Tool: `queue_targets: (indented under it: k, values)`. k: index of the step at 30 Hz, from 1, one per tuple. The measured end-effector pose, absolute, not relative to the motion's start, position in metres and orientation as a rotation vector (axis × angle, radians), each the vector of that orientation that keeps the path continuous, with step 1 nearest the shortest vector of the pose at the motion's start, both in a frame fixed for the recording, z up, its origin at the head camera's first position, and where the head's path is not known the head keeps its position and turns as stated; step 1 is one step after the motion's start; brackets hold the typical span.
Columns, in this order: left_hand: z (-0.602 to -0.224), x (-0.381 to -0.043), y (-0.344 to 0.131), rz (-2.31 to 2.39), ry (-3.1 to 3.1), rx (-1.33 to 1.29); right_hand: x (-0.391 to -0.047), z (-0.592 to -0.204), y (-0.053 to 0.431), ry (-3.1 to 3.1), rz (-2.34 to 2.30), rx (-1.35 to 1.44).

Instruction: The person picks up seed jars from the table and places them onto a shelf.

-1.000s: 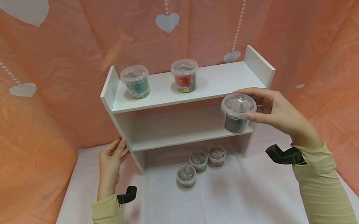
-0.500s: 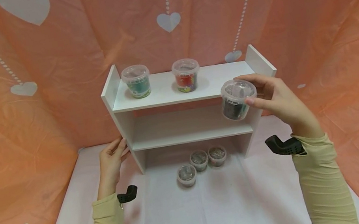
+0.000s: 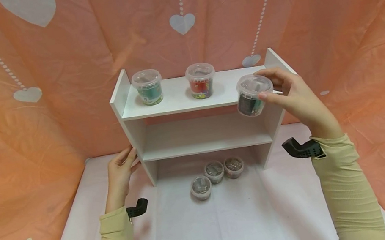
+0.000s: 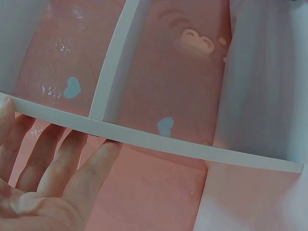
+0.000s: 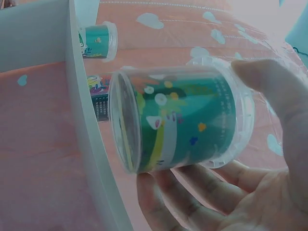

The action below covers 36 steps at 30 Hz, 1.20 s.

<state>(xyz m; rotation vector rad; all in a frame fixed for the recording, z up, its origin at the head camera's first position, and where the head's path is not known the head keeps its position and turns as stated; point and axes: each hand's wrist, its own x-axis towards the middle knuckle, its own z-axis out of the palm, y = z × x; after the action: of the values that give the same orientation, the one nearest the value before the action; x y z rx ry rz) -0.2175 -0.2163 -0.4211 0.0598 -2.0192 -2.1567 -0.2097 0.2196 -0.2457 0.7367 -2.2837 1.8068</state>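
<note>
My right hand [image 3: 299,103] holds a clear lidded plastic tub [image 3: 250,104] between thumb and fingers, in front of the right part of the top shelf. Close up in the right wrist view, the tub's green printed label [image 5: 187,122] shows, with the shelf's edge beside it. At the white shelf unit's [image 3: 198,131] left side panel, my left hand [image 3: 119,176] rests its fingertips on the outer face. Those fingers [image 4: 65,163] reach out fairly straight in the left wrist view. Two similar tubs, one green [image 3: 150,91] and one red [image 3: 201,85], stand on the top shelf.
Three small lidded cups [image 3: 201,188] sit on the white cloth [image 3: 212,232] below and in front of the bottom shelf. Behind the unit hangs an orange curtain [image 3: 145,25] with white hearts.
My right hand has raised the tub from middle-shelf height to about the top shelf's front edge. The left hand stays at the side panel.
</note>
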Motion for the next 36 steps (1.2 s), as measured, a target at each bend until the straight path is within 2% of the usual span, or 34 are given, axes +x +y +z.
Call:
queue_targets:
  k: [19,36]
  values:
    - [-0.416,-0.216,-0.214,-2.172,-2.039,0.082,-0.228,-0.245,0.212,-2.09,2.01,0.543]
    - [-0.419,-0.216,-0.216,-2.144,-2.052,0.06,-0.244,-0.248,0.211,-2.102,1.95,0.405]
